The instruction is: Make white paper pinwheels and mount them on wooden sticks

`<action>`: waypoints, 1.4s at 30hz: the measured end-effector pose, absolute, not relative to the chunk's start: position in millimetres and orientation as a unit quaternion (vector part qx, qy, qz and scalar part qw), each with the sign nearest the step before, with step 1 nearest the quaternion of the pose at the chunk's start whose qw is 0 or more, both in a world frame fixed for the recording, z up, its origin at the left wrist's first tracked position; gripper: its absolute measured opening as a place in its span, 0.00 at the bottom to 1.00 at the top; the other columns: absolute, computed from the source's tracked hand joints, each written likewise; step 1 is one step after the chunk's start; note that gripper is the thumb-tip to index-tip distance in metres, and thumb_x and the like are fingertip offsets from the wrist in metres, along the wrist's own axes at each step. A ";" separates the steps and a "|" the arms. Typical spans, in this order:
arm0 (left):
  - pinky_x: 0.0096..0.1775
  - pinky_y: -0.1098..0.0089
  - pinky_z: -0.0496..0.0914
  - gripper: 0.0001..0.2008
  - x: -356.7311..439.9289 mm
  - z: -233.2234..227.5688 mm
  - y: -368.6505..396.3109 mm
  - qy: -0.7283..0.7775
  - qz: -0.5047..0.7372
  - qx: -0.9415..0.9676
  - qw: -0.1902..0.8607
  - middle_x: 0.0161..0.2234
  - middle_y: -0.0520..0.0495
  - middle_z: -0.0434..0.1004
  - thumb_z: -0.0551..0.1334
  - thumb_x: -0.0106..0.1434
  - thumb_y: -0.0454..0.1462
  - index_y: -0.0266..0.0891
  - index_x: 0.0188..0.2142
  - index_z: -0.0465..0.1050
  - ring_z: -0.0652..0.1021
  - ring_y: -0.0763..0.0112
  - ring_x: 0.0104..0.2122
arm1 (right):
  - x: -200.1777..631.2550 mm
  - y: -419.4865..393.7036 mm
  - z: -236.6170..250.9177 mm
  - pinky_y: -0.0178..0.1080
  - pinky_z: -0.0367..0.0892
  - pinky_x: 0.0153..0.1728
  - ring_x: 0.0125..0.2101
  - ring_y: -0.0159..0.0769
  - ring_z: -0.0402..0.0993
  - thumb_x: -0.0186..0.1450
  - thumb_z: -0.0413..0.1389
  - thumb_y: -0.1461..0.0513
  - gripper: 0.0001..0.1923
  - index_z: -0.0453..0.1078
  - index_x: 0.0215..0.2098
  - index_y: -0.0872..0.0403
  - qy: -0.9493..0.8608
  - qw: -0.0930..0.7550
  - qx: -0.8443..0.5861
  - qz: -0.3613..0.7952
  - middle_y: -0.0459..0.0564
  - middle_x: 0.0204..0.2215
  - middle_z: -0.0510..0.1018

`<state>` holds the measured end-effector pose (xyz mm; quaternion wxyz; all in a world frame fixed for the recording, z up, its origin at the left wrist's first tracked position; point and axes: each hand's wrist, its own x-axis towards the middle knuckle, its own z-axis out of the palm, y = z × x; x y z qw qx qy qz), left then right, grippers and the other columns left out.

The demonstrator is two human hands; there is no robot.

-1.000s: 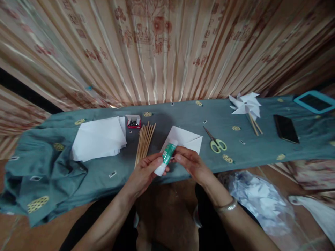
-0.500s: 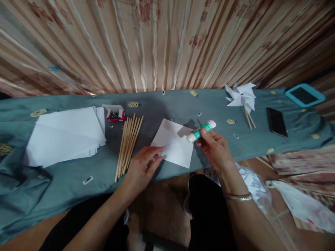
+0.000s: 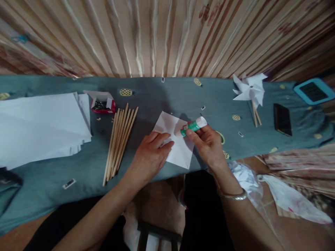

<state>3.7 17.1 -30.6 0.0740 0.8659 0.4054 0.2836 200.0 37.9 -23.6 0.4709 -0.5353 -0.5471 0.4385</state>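
Observation:
A white square of paper (image 3: pixel 181 151) with faint crease lines lies on the table, one corner toward me. My left hand (image 3: pixel 150 153) rests over its left side, fingers stretched out on the sheet. My right hand (image 3: pixel 208 143) grips a green and white glue stick (image 3: pixel 192 127), thumb along its near side. The stick tilts, its lower end at the middle of the paper; whether it touches there I cannot tell. Left of my left hand is a bundle of thin wooden sticks (image 3: pixel 120 141).
A stack of white paper (image 3: pixel 42 129) lies at the left, beside an open red box (image 3: pixel 103 104) of small dark metal pieces. To the right are a white paper pinwheel (image 3: pixel 250 89) on sticks, a black phone (image 3: pixel 282 119) and a blue-framed tablet (image 3: pixel 314 91). Curtains hang behind.
The glue stick in my right hand has moved left and down to the paper's middle. My left fingers have shifted further onto the paper and flattened. The view has turned slightly.

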 end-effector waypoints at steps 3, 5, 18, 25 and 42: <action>0.43 0.58 0.72 0.09 11.1 -30.2 15.5 0.410 0.252 0.873 0.081 0.50 0.40 0.75 0.58 0.67 0.34 0.36 0.44 0.75 0.73 0.57 0.45 | 199.6 36.2 -21.5 0.42 0.73 0.39 0.34 0.36 0.77 0.62 0.61 0.55 0.09 0.71 0.37 0.50 -0.570 0.447 -0.542 0.425 0.47 0.32 0.80; 0.42 0.58 0.71 0.09 13.5 -30.1 14.9 0.416 0.233 0.875 0.084 0.51 0.39 0.75 0.59 0.66 0.34 0.36 0.44 0.75 0.73 0.56 0.46 | 199.0 34.8 -20.3 0.43 0.73 0.40 0.36 0.37 0.78 0.63 0.60 0.55 0.09 0.71 0.38 0.51 -0.584 0.432 -0.550 0.412 0.48 0.34 0.80; 0.46 0.53 0.71 0.12 15.9 -38.6 12.3 0.431 0.228 0.867 0.100 0.54 0.36 0.71 0.58 0.67 0.35 0.37 0.49 0.73 0.69 0.53 0.50 | 191.2 29.7 -7.6 0.41 0.72 0.35 0.32 0.40 0.79 0.63 0.60 0.56 0.10 0.71 0.39 0.53 -0.706 0.297 -0.609 0.206 0.48 0.32 0.81; 0.47 0.54 0.71 0.12 17.1 -38.6 11.6 0.437 0.227 0.864 0.102 0.54 0.37 0.71 0.59 0.66 0.34 0.37 0.48 0.74 0.69 0.54 0.50 | 189.0 29.9 -11.4 0.41 0.72 0.34 0.34 0.41 0.80 0.65 0.57 0.54 0.11 0.69 0.40 0.52 -0.715 0.289 -0.606 0.194 0.50 0.34 0.81; 0.46 0.54 0.71 0.12 16.3 -37.8 12.1 0.437 0.212 0.867 0.112 0.55 0.36 0.70 0.58 0.66 0.35 0.37 0.48 0.74 0.69 0.53 0.51 | 183.0 28.1 -12.4 0.45 0.73 0.38 0.36 0.43 0.79 0.65 0.57 0.54 0.11 0.70 0.41 0.53 -0.714 0.294 -0.598 0.214 0.52 0.36 0.81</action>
